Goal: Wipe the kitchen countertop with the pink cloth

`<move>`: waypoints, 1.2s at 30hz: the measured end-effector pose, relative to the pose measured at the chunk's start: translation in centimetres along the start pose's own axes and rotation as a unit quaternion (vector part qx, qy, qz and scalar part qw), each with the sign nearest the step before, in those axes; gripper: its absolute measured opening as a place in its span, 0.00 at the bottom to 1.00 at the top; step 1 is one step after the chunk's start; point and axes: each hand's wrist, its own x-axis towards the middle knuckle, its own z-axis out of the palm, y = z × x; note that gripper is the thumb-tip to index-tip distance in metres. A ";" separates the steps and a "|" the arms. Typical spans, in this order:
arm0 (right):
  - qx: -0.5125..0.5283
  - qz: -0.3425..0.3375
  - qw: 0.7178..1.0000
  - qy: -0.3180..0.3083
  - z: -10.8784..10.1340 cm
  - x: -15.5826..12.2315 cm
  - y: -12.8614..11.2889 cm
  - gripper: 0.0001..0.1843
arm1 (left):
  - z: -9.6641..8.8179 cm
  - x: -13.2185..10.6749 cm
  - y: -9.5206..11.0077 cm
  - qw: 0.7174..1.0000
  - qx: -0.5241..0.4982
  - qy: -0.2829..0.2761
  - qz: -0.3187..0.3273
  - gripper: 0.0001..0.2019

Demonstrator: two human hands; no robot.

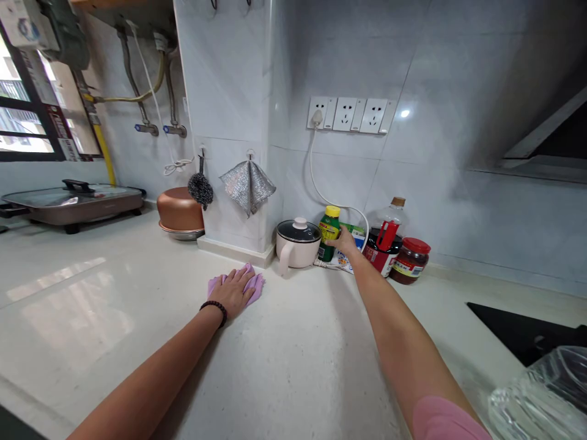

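My left hand [233, 292] presses down on a purple cloth [257, 282] on the counter, fingers curved over it and some cloth bunched around them. My right hand [345, 239] reaches to the back and is closed around the right side of a green bottle [329, 233] with a yellow cap and label. The bottle stands upright by the wall. Just left of it is a cream electric pot [302, 252] with a dark glass lid. Behind my right hand sits a printed packet [342, 260], partly hidden.
A red-lidded jar [410, 261], a dark-lidded jar [381, 253] and a clear bottle [395, 212] stand right of my hand. A white cord [316, 165] hangs from the sockets. Copper pot [180, 205] and electric pan [73, 205] stand left; black hob [518, 327] and clear container [541, 397] right.
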 end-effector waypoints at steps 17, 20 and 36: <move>0.000 0.012 0.998 -0.061 0.4 2.2 1.6 0.25 | -0.2 0.0 0.0 1.000 -0.016 -0.012 -0.001 0.30; -0.023 0.019 0.998 -0.046 0.7 1.9 2.0 0.25 | 0.0 0.1 -0.2 1.000 -0.016 -0.010 0.000 0.30; -0.213 0.014 0.977 0.016 -0.7 -8.3 -0.4 0.32 | -0.3 0.0 0.0 1.000 -0.015 -0.002 0.008 0.30</move>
